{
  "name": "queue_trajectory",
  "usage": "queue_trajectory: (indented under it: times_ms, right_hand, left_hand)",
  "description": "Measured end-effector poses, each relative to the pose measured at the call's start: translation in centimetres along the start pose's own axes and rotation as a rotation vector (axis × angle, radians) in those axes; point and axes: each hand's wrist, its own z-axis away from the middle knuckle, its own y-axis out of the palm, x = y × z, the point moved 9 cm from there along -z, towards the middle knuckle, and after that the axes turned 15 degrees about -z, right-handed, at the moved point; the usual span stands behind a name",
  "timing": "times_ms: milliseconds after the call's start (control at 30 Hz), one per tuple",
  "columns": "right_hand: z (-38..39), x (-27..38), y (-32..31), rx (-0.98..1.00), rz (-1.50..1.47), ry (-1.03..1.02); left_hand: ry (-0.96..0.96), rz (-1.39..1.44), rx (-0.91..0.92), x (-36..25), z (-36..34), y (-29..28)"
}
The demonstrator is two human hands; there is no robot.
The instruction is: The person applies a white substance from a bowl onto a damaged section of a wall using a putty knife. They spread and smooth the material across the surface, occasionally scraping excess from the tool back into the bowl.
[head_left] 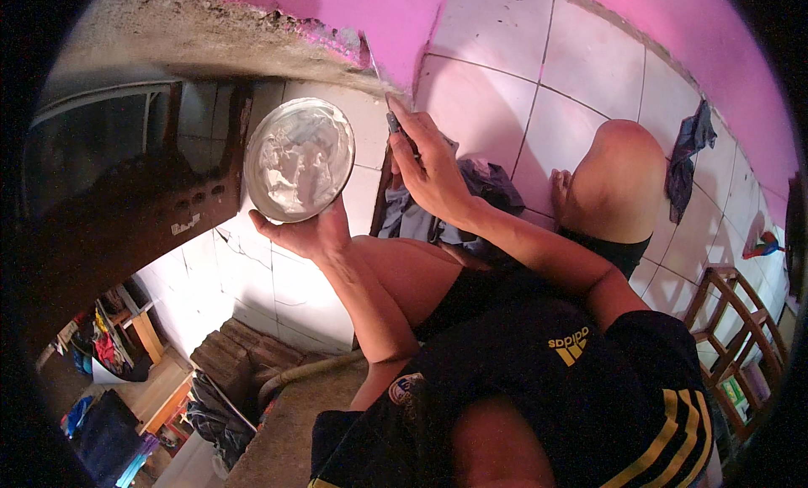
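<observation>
My left hand is wrapped under a round, shallow bowl, tilted so its inside shows. Whitish paste is smeared thickly across the bottom and up the sides. In my right hand, the fingers close on the dark handle of a thin-bladed tool, seen edge-on and resembling a putty knife. Its blade reaches toward the broken lower edge of the pink wall; whether the tip touches cannot be made out. Bare, rough plaster runs along the wall's base to the left.
A dark television stands close by the bowl on the left. Grey cloth lies on the white tiles beside my knees. Stacked bricks sit lower left. At the right are a wooden rack and a dark rag.
</observation>
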Motion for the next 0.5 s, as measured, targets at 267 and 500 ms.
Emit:
queue_trajectory:
  times_ms: [267, 500]
  right_hand:
    - [0.6, -1.4, -1.1, -0.069, -0.170, 0.083]
    - [0.5, -1.1, -0.5, -0.003, 0.075, -0.045]
  left_hand:
    - [-0.013, 0.061, 0.040, 0.0, -0.1, 0.2]
    - [0.003, 0.012, 0.037, -0.1, 0.1, 0.8]
